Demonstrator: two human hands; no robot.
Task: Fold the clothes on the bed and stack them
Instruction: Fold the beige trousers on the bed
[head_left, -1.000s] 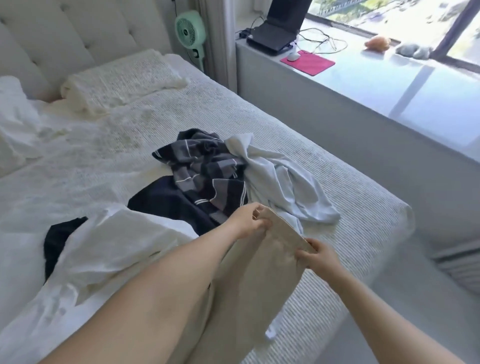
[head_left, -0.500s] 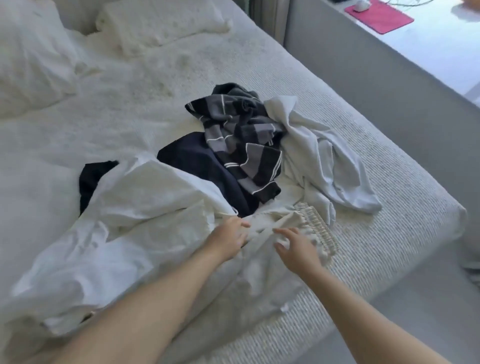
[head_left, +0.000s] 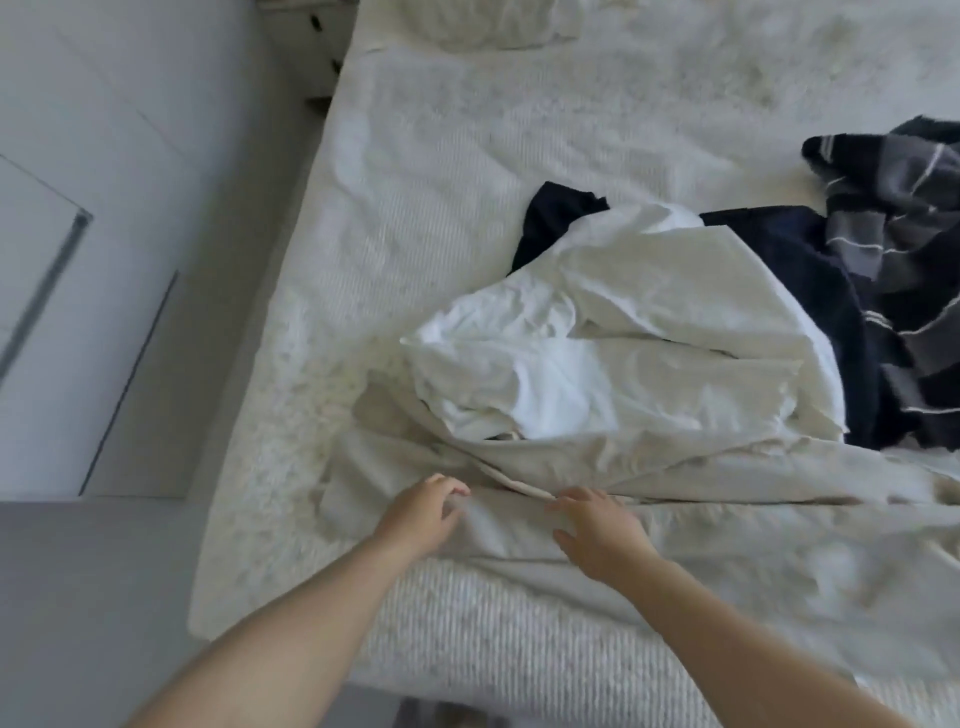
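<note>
1. Long beige cotton garment now laid flat along near edge of ribbed white bed, at 6 o'clock; a second ago held up in the air. Spreading apparently done, folding not begun.
2. Left hand with fingers loosely curled at the cloth; grip cannot be told. Right hand with fingers relaxed, resting on it.
3. Crumpled white shirt at 12 o'clock, overlapping the garment.
4. Navy garment and dark plaid shirt at 2 o'clock, cut off by frame. Motion blur throughout.
</note>
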